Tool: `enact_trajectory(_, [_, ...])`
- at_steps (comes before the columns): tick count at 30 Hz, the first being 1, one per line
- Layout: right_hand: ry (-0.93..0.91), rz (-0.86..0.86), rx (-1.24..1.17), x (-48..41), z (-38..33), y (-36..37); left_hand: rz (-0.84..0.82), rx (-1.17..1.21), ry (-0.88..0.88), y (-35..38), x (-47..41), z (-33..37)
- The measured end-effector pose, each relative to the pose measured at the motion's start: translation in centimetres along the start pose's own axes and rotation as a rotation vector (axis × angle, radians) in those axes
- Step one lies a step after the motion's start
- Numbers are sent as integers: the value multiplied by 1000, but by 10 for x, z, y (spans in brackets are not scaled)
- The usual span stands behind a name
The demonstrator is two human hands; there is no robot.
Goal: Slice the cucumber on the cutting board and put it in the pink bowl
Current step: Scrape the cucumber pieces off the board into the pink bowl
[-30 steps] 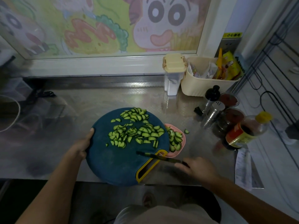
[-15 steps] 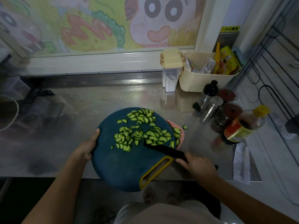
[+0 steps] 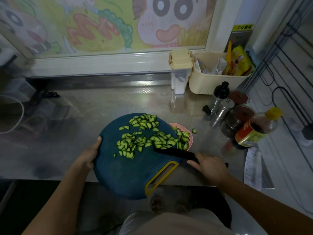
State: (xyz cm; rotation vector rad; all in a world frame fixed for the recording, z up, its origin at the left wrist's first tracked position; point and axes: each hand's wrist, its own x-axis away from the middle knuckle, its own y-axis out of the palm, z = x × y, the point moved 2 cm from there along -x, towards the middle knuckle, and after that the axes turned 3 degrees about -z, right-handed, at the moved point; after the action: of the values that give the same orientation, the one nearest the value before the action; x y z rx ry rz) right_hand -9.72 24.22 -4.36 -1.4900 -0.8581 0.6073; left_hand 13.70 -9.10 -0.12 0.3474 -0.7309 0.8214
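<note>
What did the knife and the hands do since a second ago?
The right hand moved the knife from the cutting board's handle end up onto the board; its blade now lies against the near edge of the cucumber slices. Unchanged: the left hand grips the board's left edge, the board overlaps the pink bowl, and one stray slice lies on the counter beside it.

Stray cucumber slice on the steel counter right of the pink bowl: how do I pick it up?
Probably pinch the small green cucumber slice across its edges from above: it lies low on the steel counter, apart from the round pink bowl.
</note>
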Motion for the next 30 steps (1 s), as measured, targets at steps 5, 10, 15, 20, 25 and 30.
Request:
enact_trajectory(5, [-7, -4, -29, -3, 5, -3, 32, -7, 10, -7, 4, -2])
enact_trajectory(10, [55, 62, -116, 1, 24, 5, 70, -10, -19, -15, 8, -4])
enact_trajectory(15, [20, 77, -61, 5, 32, 3, 67, -4, -22, -14, 10, -6])
enact_trajectory(20, [11, 33, 3, 11, 44, 0, 104, -6, 0, -19, 14, -1])
enact_trajectory(25, [47, 89, -53, 10, 59, -10, 146, -4, 39, -38, 20, 11])
enact_trajectory(30, [64, 74, -200, 11, 50, -19, 172, 4, 85, -44, 20, 23])
